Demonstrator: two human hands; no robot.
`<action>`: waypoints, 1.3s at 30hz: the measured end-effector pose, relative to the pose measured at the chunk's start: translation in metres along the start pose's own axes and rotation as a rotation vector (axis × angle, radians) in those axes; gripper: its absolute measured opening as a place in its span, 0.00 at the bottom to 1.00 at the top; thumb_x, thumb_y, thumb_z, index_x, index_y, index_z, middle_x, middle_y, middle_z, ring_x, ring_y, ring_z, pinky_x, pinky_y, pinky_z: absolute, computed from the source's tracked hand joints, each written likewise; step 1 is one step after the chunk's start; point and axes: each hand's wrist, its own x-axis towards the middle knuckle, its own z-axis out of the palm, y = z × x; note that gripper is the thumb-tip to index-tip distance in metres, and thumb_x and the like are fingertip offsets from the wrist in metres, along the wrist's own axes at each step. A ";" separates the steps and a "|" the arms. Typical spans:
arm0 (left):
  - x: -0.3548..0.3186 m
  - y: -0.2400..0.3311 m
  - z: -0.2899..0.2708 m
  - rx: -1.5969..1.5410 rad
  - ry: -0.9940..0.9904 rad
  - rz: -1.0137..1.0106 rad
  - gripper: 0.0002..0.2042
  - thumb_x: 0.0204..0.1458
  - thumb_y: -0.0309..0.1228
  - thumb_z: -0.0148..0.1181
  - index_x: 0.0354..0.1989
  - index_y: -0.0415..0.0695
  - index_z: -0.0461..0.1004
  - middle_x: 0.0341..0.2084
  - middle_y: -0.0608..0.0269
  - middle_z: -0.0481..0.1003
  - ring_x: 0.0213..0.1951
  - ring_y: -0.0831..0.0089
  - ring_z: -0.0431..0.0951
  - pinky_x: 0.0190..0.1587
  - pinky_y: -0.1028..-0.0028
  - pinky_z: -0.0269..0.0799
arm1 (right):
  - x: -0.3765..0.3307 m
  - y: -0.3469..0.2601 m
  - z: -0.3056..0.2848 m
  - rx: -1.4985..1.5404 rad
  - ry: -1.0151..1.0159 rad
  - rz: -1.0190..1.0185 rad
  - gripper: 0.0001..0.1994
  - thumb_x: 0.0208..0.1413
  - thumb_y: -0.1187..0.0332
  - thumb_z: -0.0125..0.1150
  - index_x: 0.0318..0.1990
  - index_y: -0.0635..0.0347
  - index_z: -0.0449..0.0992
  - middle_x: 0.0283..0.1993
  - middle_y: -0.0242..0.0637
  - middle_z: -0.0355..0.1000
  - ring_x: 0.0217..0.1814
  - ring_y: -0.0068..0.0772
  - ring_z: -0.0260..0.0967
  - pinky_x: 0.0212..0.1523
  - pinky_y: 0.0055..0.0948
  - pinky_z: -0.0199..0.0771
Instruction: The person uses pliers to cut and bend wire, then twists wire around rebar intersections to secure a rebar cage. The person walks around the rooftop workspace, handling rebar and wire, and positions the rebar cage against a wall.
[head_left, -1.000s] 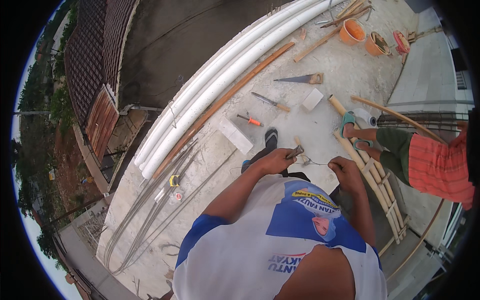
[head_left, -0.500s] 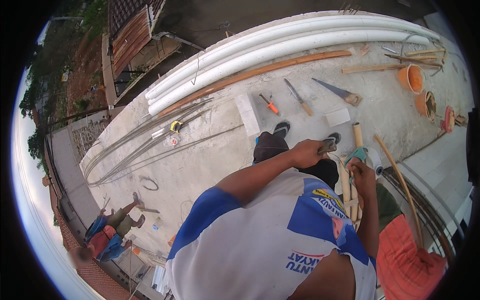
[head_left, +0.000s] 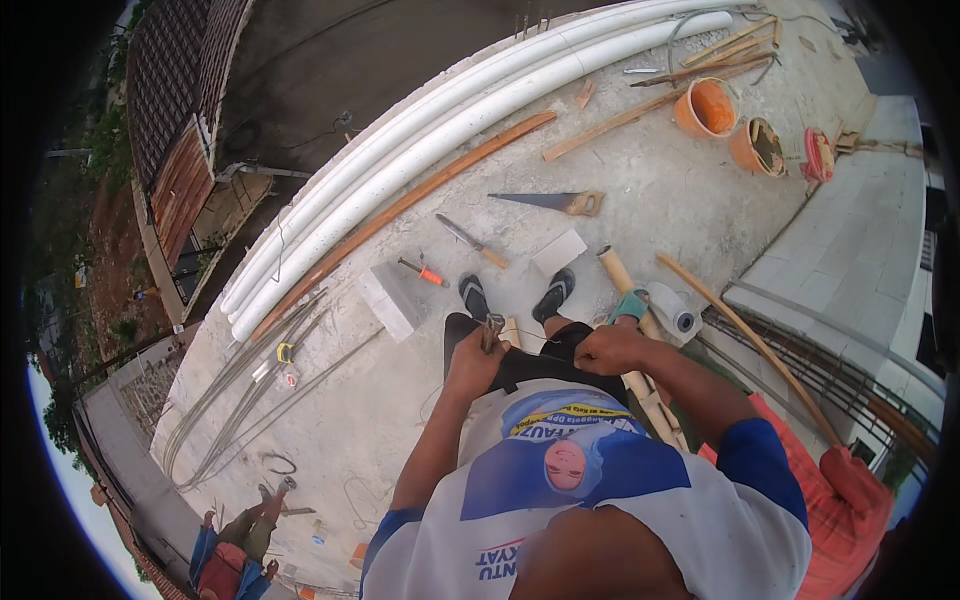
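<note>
My left hand (head_left: 473, 366) is closed around small metal pincers (head_left: 492, 328), their head pointing away from me above my lap. A thin wire (head_left: 532, 332) runs from near the pincers toward my right hand (head_left: 607, 350), whose fingers are pinched together on it; the exact grip is partly hidden. Just beyond my right hand, a co-worker's green-gloved hand (head_left: 630, 306) rests at a light wooden pole (head_left: 618, 270). A white roll (head_left: 668, 312) lies beside that glove. Under my left hand's side, the end of another pale pole (head_left: 512, 332) shows.
Ahead lie a handsaw (head_left: 550, 202), a long blade with a wooden handle (head_left: 470, 240), an orange-handled tool (head_left: 424, 272) and pale blocks (head_left: 390, 302). White pipes (head_left: 460, 105) line the far edge. Orange buckets (head_left: 707, 108) stand far right. A co-worker in red (head_left: 820, 500) is close at my right.
My view has swung to the right. My hands are now lower and over my lap, still close together, with the pincers still in the left one. My right hand has come away from the green glove.
</note>
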 end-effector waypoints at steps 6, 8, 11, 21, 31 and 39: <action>0.036 0.011 -0.004 -0.056 -0.072 -0.112 0.15 0.53 0.34 0.57 0.44 0.36 0.73 0.31 0.49 0.77 0.34 0.61 0.76 0.41 0.64 0.69 | -0.001 0.037 -0.039 0.347 0.166 0.115 0.11 0.59 0.61 0.54 0.46 0.49 0.78 0.40 0.40 0.76 0.47 0.46 0.73 0.48 0.38 0.70; 0.058 -0.027 0.005 -0.046 -0.090 -0.121 0.15 0.53 0.34 0.57 0.44 0.35 0.73 0.30 0.50 0.76 0.34 0.65 0.76 0.41 0.66 0.69 | 0.004 0.056 -0.042 0.266 0.204 0.154 0.11 0.59 0.60 0.54 0.44 0.50 0.78 0.36 0.39 0.76 0.46 0.45 0.73 0.47 0.40 0.70; 0.079 -0.047 -0.007 0.009 -0.100 -0.135 0.16 0.53 0.36 0.58 0.42 0.34 0.73 0.30 0.49 0.76 0.34 0.67 0.75 0.41 0.66 0.69 | 0.017 0.079 -0.041 0.172 0.193 0.232 0.11 0.59 0.59 0.54 0.43 0.51 0.78 0.34 0.37 0.76 0.44 0.45 0.73 0.46 0.43 0.70; 0.135 -0.142 0.039 -0.180 0.119 -0.781 0.12 0.53 0.35 0.59 0.33 0.35 0.73 0.23 0.56 0.73 0.28 0.71 0.71 0.33 0.68 0.68 | 0.182 0.366 -0.010 0.123 0.558 0.377 0.17 0.52 0.55 0.60 0.46 0.52 0.77 0.46 0.45 0.73 0.50 0.47 0.71 0.48 0.41 0.69; 0.193 -0.201 0.102 0.090 0.104 -0.867 0.15 0.49 0.34 0.57 0.36 0.32 0.73 0.25 0.53 0.74 0.28 0.64 0.74 0.33 0.63 0.69 | 0.358 0.730 -0.021 0.231 0.717 0.835 0.21 0.54 0.58 0.58 0.53 0.58 0.70 0.52 0.48 0.71 0.56 0.48 0.67 0.56 0.41 0.68; 0.125 -0.286 0.117 0.277 0.240 -0.683 0.30 0.52 0.24 0.53 0.66 0.39 0.57 0.44 0.48 0.75 0.40 0.64 0.76 0.42 0.69 0.72 | 0.462 0.811 -0.061 -0.170 0.835 1.084 0.17 0.57 0.65 0.49 0.54 0.55 0.68 0.51 0.40 0.67 0.52 0.44 0.69 0.48 0.46 0.69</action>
